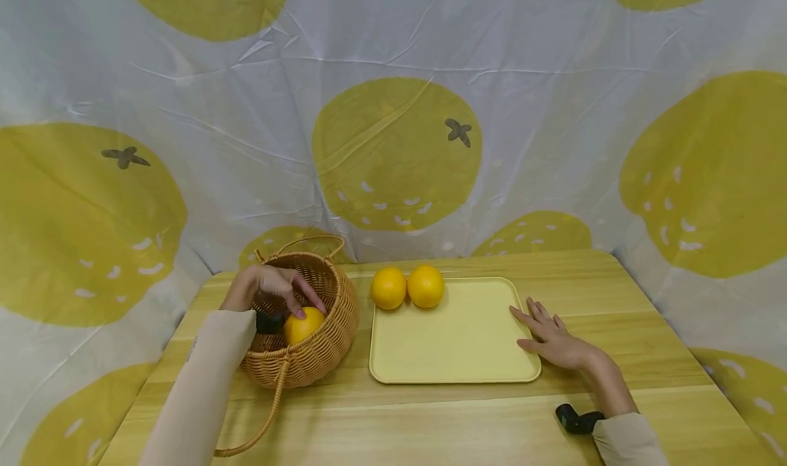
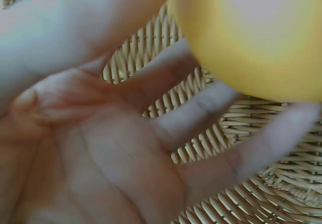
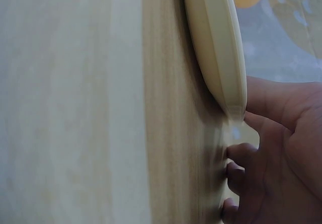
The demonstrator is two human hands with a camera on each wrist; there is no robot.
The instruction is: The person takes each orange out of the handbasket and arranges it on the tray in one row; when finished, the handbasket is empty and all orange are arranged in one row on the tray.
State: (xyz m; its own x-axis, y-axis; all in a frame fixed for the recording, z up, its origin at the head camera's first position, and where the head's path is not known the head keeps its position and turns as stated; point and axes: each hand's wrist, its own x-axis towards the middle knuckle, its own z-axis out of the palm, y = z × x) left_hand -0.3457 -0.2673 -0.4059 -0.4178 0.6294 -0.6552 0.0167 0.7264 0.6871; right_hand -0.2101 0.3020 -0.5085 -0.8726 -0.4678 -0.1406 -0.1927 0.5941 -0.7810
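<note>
My left hand point(image 1: 277, 288) reaches down into a round wicker basket point(image 1: 338, 343) and grips an orange point(image 1: 304, 327) between thumb and fingers. In the left wrist view that orange point(image 2: 256, 38) fills the upper right, with woven wicker behind the fingers. On the right, my right hand point(image 1: 559, 343) lies with its fingers spread at the right edge of a pale yellow tray point(image 1: 455, 343). The right wrist view has the thumb against the tray's rim point(image 3: 236, 83) and the other fingers below it. Two more oranges point(image 1: 389, 288) sit side by side at the tray's back left corner.
One basket handle point(image 1: 273, 411) hangs forward over the wooden table point(image 1: 430, 425); the other handle point(image 1: 339, 244) stands up at the back. Behind the table hangs a curtain point(image 1: 529, 172) printed with large yellow fruit.
</note>
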